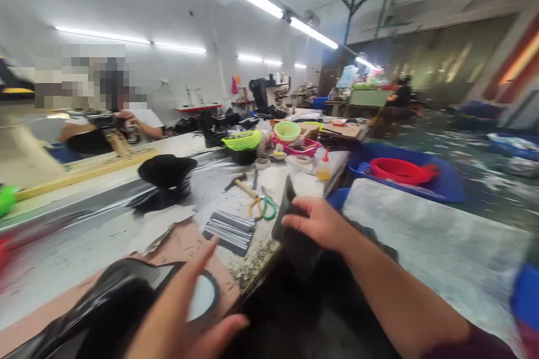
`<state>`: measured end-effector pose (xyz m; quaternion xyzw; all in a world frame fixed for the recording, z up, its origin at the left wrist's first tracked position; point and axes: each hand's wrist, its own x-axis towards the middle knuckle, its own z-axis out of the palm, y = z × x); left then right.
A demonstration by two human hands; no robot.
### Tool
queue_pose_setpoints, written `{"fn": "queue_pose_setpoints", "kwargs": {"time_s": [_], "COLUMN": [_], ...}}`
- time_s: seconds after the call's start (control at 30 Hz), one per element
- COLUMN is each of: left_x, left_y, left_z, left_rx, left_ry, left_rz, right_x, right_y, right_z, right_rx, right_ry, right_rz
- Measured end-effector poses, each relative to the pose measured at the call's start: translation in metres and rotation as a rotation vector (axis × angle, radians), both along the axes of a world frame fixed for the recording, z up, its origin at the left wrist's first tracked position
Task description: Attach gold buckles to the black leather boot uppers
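My right hand (316,221) grips a dark, stiff piece of black material (290,219) at the bench's near edge, fingers curled round it. My left hand (185,314) hovers low at the front with its fingers spread, just above a glossy black shoe upper (101,308) lying on a brown board (177,244). It holds nothing. A stack of dark grey strips (231,230) lies between the two hands. Scissors with green and yellow handles (261,206) and a hammer (239,182) lie just beyond.
A black shaped piece (167,171) stands mid-bench. Green bowls (286,130), a pink tray (301,148) and a glue bottle (323,168) crowd the far end. A red basin (398,170) sits in a blue tub at right. Another person (126,120) works across the bench at left.
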<state>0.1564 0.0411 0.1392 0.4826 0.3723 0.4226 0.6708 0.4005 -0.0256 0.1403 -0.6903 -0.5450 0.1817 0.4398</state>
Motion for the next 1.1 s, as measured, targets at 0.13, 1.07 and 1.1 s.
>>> {"fn": "queue_pose_setpoints", "kwargs": {"time_s": [0.13,1.07,1.1], "left_x": [0.02,0.024,0.024], "left_y": [-0.008,0.009,0.009], "left_z": [0.009,0.012,0.011], "left_rx": [0.382,0.489,0.503], "left_ry": [0.249,0.019,0.07], "left_rz": [-0.336,-0.141,-0.112], "right_x": [-0.066,-0.044,-0.048], "right_y": [0.001,0.048,0.048], "right_z": [0.018,0.055,0.051], "right_rx": [0.186,0.503,0.536], "right_ry": [-0.017,-0.445,-0.418], "right_rz": [0.397,0.439,0.398]}}
